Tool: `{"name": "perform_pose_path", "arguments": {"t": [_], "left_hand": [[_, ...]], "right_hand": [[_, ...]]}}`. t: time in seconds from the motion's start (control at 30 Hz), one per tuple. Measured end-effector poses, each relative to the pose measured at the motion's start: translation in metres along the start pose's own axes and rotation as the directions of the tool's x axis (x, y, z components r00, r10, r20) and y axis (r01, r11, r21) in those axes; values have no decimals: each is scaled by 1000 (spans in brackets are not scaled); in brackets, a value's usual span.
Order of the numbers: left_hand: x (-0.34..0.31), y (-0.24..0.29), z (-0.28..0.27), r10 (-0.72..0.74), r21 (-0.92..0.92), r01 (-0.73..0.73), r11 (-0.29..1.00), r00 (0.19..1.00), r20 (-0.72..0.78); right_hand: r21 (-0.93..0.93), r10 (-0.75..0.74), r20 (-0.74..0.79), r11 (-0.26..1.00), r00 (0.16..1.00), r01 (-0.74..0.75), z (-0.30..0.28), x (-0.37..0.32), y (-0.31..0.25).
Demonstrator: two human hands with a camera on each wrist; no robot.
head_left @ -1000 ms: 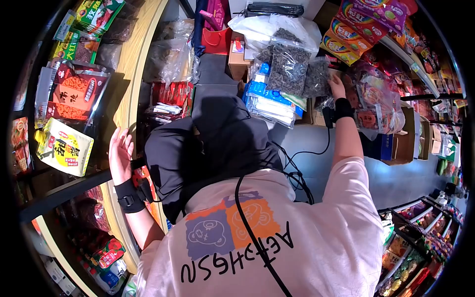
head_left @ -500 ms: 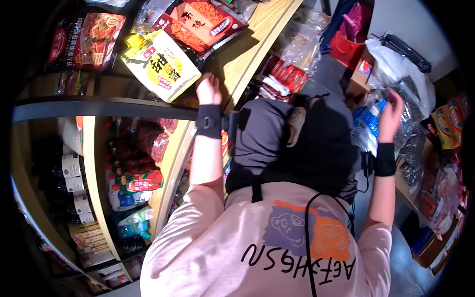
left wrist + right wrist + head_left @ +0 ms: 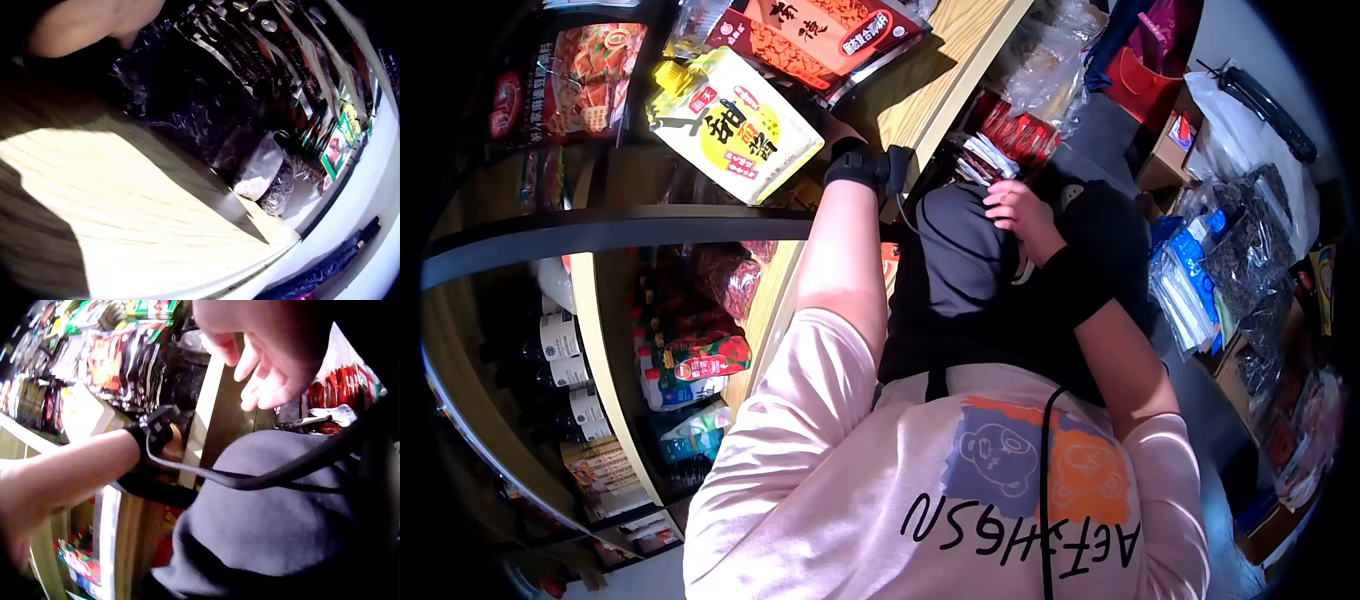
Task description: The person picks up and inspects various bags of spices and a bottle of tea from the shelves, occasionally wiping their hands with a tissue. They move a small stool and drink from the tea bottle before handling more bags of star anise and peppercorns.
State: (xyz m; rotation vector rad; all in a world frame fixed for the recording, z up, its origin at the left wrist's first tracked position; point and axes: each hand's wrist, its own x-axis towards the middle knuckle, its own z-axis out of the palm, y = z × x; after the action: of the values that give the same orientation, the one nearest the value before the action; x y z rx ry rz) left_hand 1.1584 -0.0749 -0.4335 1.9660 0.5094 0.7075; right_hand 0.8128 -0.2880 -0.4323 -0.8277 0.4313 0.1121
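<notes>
"甜" and "酱" in black on a white-and-yellow pouch [image 3: 735,125], "南德" on a red pouch [image 3: 812,38], "麻婆豆腐调料" on a dark pack [image 3: 585,85], upside-down letters, partly legible, on a shirt [image 3: 990,540]

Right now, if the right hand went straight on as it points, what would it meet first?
Probably the wooden shelf's edge; in the head view the right hand points that way. Depth is unclear, so the packets beside it might come first.

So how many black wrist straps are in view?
2. The left strap is on the left forearm, next to the yellow-and-white pouch; the right strap is on the right forearm. I see no others.
</notes>
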Motion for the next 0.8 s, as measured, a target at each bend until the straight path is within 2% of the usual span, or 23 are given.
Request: {"name": "perform_pose_path", "arguments": {"t": [0.1, 0.13, 0.23, 0.33, 0.4, 0.47, 0.57, 0.67, 0.73, 0.8], "left_hand": [[55, -68, 31, 25, 86, -23, 996, 999, -23], [48, -56, 23, -2, 46, 3, 999, 1000, -31], [5, 6, -5, 15, 92, -9, 996, 997, -72], [-9, 21, -16, -40, 4, 40, 999, 999, -32], [-18, 32, -21, -133, -107, 137, 985, 990, 44], [-24, 48, -27, -282, -248, 316, 916, 946, 161], [-30, 68, -34, -461, -361, 568, 739, 818, 344], [-33, 72, -40, -476, -363, 646, 671, 751, 457], [-36, 65, -46, -421, -281, 636, 718, 720, 552], [-44, 68, -50, -445, -293, 723, 626, 640, 627]], "right_hand": [[-212, -163, 202, 955, 966, 205, -15, 15, -8], [-193, -125, 175, 968, 977, 158, -19, 16, -7], [-98, -30, 122, 994, 992, 43, -18, 10, -13], [-173, -82, 149, 979, 985, 107, -18, 12, -12], [-162, -66, 153, 983, 986, 91, -17, 12, -8], [-160, -65, 160, 983, 985, 91, -19, 12, -5], [-171, -80, 177, 979, 981, 111, -20, 14, 1], [-178, -95, 181, 976, 979, 128, -21, 14, 3], [-171, -106, 178, 976, 978, 137, -23, 13, 4], [-189, -114, 196, 970, 974, 151, -24, 13, 4]]}}
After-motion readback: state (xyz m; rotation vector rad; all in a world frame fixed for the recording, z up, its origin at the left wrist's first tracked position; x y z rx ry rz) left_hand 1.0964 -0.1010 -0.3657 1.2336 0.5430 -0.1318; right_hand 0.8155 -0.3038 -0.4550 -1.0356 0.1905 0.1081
